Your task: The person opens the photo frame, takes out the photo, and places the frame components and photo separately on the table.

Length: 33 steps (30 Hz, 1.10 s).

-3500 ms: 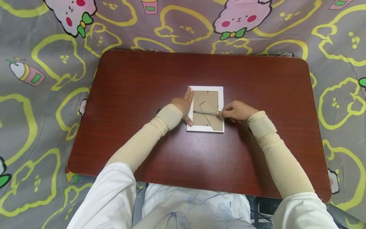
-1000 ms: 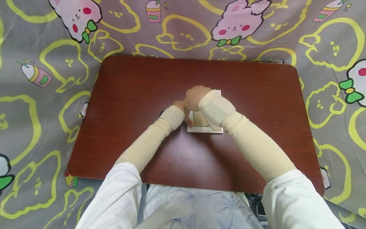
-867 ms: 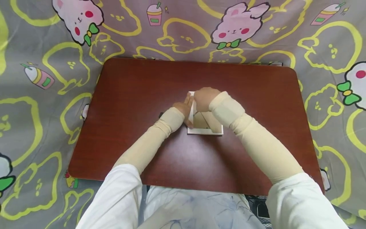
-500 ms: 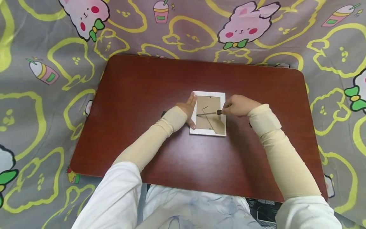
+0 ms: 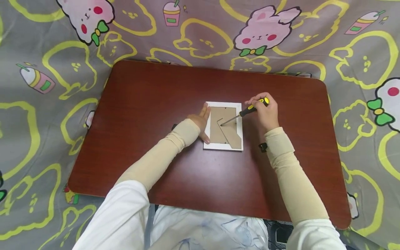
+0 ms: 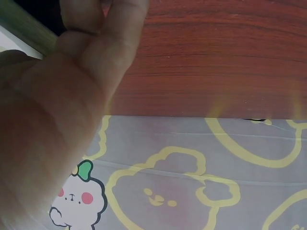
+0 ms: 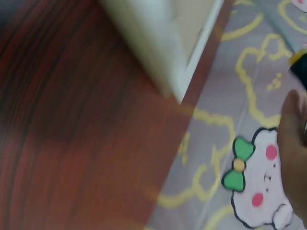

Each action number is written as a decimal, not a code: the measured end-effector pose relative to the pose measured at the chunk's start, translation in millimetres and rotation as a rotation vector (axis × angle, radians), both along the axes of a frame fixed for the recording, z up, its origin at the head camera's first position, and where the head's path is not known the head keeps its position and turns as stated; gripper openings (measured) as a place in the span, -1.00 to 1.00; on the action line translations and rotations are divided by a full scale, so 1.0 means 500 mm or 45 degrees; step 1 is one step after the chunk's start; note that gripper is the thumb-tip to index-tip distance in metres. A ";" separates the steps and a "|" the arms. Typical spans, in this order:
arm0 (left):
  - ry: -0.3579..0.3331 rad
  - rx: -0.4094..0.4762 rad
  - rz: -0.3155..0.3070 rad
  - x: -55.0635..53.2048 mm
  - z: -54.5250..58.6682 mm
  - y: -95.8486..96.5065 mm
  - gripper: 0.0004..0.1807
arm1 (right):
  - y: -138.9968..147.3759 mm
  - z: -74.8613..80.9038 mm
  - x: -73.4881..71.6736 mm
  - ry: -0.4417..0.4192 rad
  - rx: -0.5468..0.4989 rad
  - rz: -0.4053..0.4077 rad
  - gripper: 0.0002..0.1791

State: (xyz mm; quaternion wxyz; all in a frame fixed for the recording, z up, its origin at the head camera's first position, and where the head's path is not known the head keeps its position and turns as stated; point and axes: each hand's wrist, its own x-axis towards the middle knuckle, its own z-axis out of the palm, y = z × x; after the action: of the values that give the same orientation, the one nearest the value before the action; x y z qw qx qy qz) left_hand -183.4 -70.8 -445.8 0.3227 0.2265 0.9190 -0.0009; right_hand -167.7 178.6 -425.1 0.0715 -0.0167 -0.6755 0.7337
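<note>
A white picture frame (image 5: 223,146) lies back side up on the table, its brown backing board (image 5: 215,132) showing a stand leg and small dark tabs round the edge. My left hand (image 5: 200,121) rests along the frame's left edge with fingers straight and thumb spread. In my right hand (image 5: 267,113) I hold a screwdriver (image 5: 249,109) with a black and yellow handle, tilted. Its tip is over the middle of the board; whether it touches cannot be told. The right wrist view catches a blurred frame corner (image 7: 158,48) and part of the screwdriver handle (image 7: 300,67).
The reddish-brown table (image 5: 156,90) has rounded corners and extends well beyond the frame on all sides. A grey patterned cloth (image 5: 200,38) hangs behind and beside it. The person's lap is at the near edge.
My right hand has gone from over the frame's upper left part to its right side. The screwdriver, lower half a second ago, now has its handle raised. The left hand stays put.
</note>
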 end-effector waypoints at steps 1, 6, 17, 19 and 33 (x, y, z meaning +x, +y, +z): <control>-0.003 0.005 0.005 0.001 -0.001 0.001 0.63 | -0.008 -0.002 -0.003 0.014 -0.137 0.014 -0.90; 0.000 0.009 0.030 0.004 0.001 0.008 0.64 | -0.047 -0.003 -0.018 -0.019 -0.572 0.149 -0.81; 0.016 -0.021 0.002 0.003 0.001 0.020 0.65 | -0.084 -0.002 -0.047 -0.200 -0.283 0.114 -0.67; 0.019 -0.031 -0.006 0.004 -0.002 0.021 0.65 | -0.088 -0.007 -0.051 -0.197 -0.255 0.068 -0.66; -0.022 -0.043 0.029 0.000 -0.006 0.011 0.64 | -0.104 -0.029 -0.061 -0.201 -0.262 -0.296 -0.66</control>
State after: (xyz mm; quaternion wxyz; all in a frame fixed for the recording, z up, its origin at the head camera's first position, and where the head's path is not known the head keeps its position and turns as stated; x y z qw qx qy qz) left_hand -183.4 -65.2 -448.8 0.3343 0.2106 0.9186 -0.0107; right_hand -197.9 126.6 -439.7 0.1007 -0.1596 -0.5937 0.7822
